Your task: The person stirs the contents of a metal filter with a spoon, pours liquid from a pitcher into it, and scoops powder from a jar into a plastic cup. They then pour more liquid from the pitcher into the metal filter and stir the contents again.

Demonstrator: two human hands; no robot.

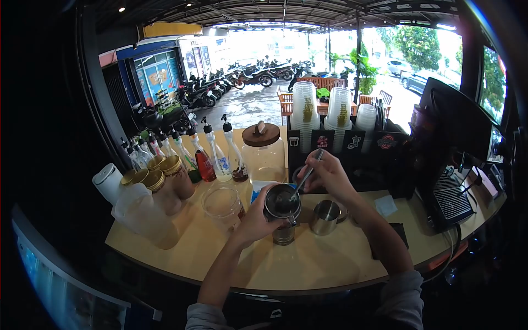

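While the left hand wraps closed fingers round the cup, steadiness matters. The right hand, fingers pinching the spoon, should move gently.

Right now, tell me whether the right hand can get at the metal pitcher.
Probably yes, but its grip is taken: the right hand holds a spoon in the cup. The pitcher stands close by on the counter, and nothing seems to block the way.

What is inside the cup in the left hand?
The lower end of a spoon, held in the right hand, reaches into the cup. Any contents are too dark to identify; the left hand covers part of the side.
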